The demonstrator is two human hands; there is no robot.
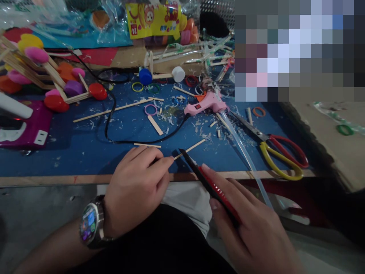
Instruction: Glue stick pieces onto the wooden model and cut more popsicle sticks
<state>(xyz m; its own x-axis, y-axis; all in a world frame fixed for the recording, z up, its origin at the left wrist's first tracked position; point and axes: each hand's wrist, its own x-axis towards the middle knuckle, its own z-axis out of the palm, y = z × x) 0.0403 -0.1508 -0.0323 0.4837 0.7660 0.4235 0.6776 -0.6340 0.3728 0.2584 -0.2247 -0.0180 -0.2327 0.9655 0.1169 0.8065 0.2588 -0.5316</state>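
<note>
My left hand (141,177), with a watch on its wrist, is closed on a thin wooden stick (194,146) near the front edge of the blue table (85,156). The stick points up and to the right from my fingertips. My right hand (245,213) grips a red and black utility knife (218,194). Its dark blade lies across the stick just right of my left fingertips; whether it touches the wood I cannot tell. A short thin stick (147,145) lies just behind my left hand.
A pink glue gun (205,104) with a black cord and clear glue stick lies beyond my hands. Red-yellow scissors (266,139) lie right, a purple device (37,125) stands left. Behind are a stick frame with coloured pieces (74,88), shavings, rubber bands and a yellow package (154,19).
</note>
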